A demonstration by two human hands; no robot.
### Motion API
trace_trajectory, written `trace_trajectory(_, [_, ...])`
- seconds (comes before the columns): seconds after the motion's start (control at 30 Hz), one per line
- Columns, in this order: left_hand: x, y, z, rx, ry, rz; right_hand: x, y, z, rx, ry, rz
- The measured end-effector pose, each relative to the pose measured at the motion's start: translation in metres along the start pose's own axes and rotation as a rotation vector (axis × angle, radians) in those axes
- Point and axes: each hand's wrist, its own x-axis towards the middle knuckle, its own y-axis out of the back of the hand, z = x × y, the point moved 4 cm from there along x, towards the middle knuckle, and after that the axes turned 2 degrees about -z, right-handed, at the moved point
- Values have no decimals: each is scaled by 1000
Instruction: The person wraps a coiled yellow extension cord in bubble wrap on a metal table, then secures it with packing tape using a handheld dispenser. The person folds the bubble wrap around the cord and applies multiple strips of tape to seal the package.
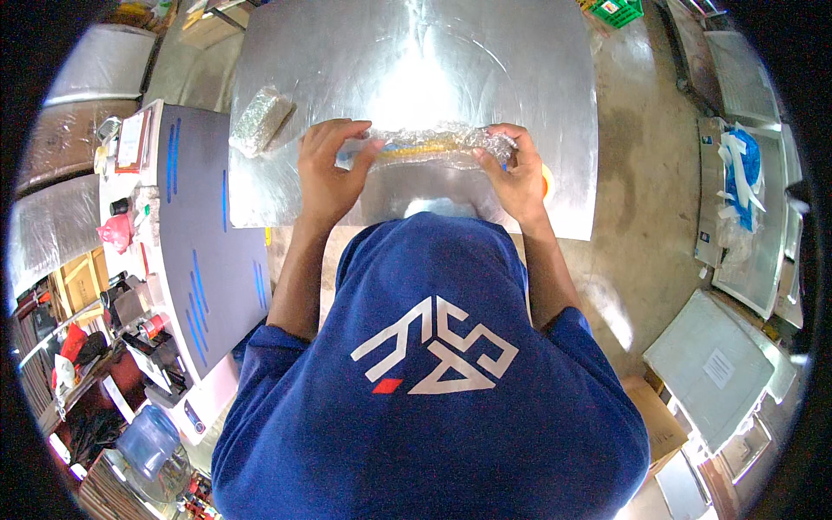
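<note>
A long bundle in clear bubble wrap [425, 149], with something yellow showing through, lies across the near part of a shiny metal table [299, 52]. My left hand [334, 165] grips its left end between thumb and fingers, where a bit of blue shows. At the other end, my right hand [517, 178] pinches the crumpled wrap, the fingers curled over it. What is inside the wrap cannot be made out. A yellow round edge [547, 180] peeks out beside my right hand, mostly hidden by it.
Another bubble-wrapped block [263, 120] rests near the table's left edge. Left of the table stands a grey panel with blue strips [212, 251], beside a cluttered counter. A green crate [617, 10] sits beyond the far right corner. White panels [711, 368] lean at the lower right.
</note>
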Motion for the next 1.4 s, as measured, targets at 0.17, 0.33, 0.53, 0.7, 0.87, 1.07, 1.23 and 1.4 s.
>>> trace_trajectory(0.17, [-8,-1,-6,125,-85,-89,10,-8,1,59,207,91])
trace_trajectory(0.33, [-6,2,11,235,-249,-53,20,-13,-3,58,180,101])
trace_trajectory(0.53, [-3,-11,-8,200,-316,-185,34,-6,-8,-91,133,32])
trace_trajectory(0.7, [-6,-9,-6,181,-272,-213,19,-11,-72,-596,549,117])
trace_trajectory(0.87, [-7,-17,-3,242,-266,-310,9,-38,-55,-958,766,-97])
trace_trajectory(1.07, [-12,-23,-11,264,-350,-222,10,-43,-28,-973,884,-59])
trace_trajectory(1.23, [-22,-23,9,291,-550,-24,21,-49,-27,-973,836,-166])
trace_trajectory(1.4, [-23,-48,-12,407,-571,-203,29,-45,-34,-901,861,-214])
